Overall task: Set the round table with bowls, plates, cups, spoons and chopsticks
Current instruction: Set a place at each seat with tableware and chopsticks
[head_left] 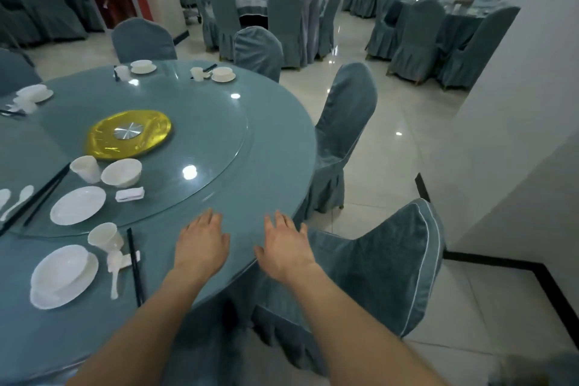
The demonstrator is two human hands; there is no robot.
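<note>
Head view: left hand (202, 241) and right hand (286, 247) are spread flat, fingers straight, empty, at the near surface (275, 147) edge, with bowl (59, 266) on plate (69, 299), cup (105, 236), spoon (114, 273) and chopsticks (134, 266) to their left.

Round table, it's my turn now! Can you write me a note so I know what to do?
Left hand and right hand: open, empty, at the round table's near edge.
Done: near setting with bowl on plate, cup, spoon, chopsticks; far settings too.
On the glass turntable: spare plate, spare bowl, spare cup, spare chopsticks, spare spoons.
Left: the bare stretch ahead of the hands and rightward.
</note>
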